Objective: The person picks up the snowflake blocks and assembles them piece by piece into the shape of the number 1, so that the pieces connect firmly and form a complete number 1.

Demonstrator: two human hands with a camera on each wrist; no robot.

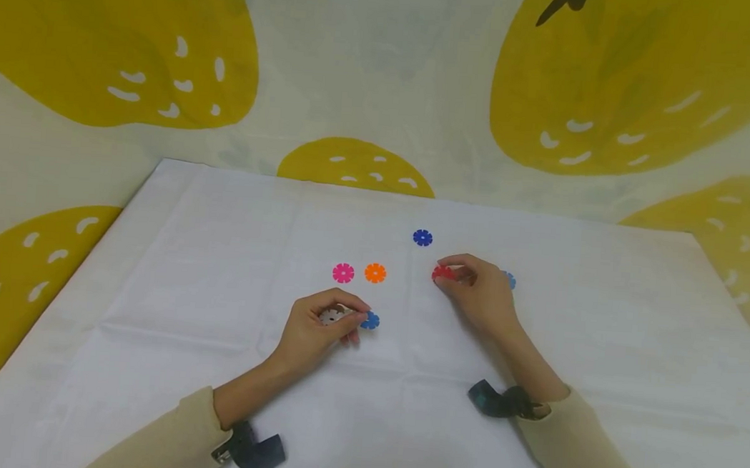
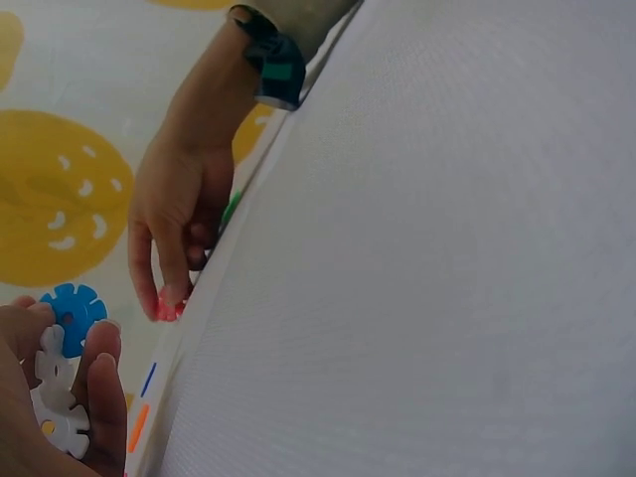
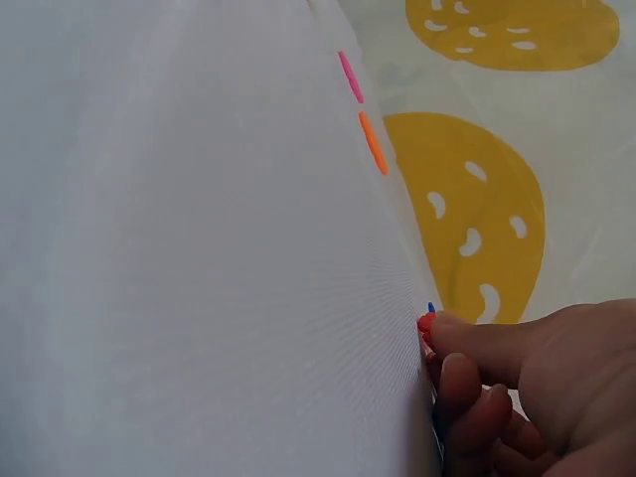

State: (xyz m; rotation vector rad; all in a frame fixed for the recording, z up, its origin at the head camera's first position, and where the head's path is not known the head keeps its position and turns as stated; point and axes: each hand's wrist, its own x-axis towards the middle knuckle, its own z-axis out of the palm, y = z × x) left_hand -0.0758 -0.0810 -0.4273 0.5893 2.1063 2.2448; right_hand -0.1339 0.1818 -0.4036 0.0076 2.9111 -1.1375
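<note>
Blue disc (image 1: 372,322) and white discs (image 2: 70,433), pinched in left hand (image 1: 308,324), look joined — right hand (image 1: 484,294) pinches separate red disc (image 1: 440,271); pink disc (image 1: 349,269), orange disc (image 1: 381,272) loose beyond left

The table (image 1: 218,267) is showing plain white; toward its far edge a deep-blue disc (image 1: 417,237) is contrasting, as are a pink disc (image 1: 339,269), an orange disc (image 1: 371,269), a red disc (image 1: 442,272), a bright-blue disc (image 1: 371,320) and a pale-blue disc (image 1: 510,279). A white disc (image 2: 68,433) is matching. The backdrop (image 1: 360,61) is bearing white-flecked yellow shapes (image 1: 116,32).
</note>
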